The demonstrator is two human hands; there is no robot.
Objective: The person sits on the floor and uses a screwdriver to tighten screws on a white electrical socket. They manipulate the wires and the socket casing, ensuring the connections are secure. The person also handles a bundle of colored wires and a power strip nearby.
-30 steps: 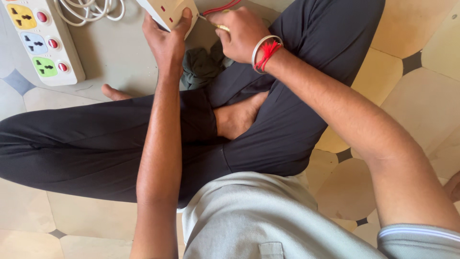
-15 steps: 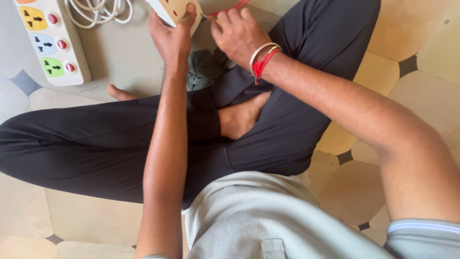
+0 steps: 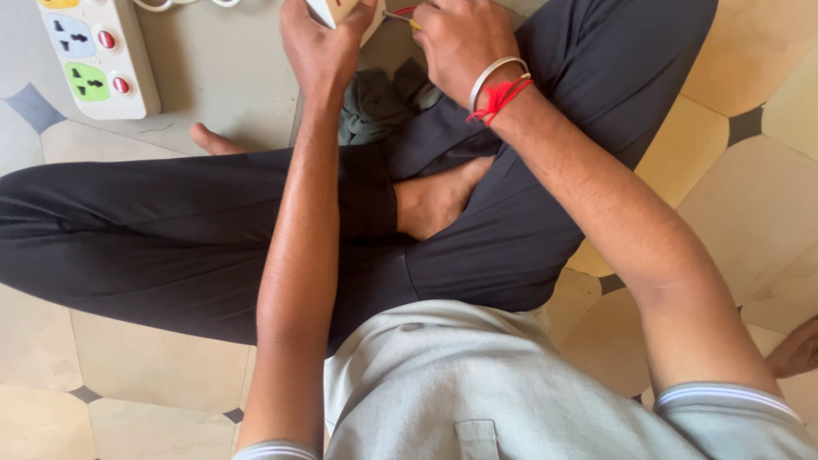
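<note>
Left hand point(image 3: 319, 47) clamped on small white plastic socket box point(image 3: 341, 10) at frame top. Right hand point(image 3: 460, 43) just beside, pinching thin red-handled tool point(image 3: 400, 14), tip pointing left into box.

View tilts down since a second ago: power strip point(image 3: 95, 53) slides toward the top-left edge, its yellow socket now nearly cut off, and the white cable right of the strip is almost gone from frame. Left hand point(image 3: 322, 47) and right hand point(image 3: 463, 43), right of the strip, sit higher; the white box point(image 3: 341, 12) they grip is mostly cropped.
</note>
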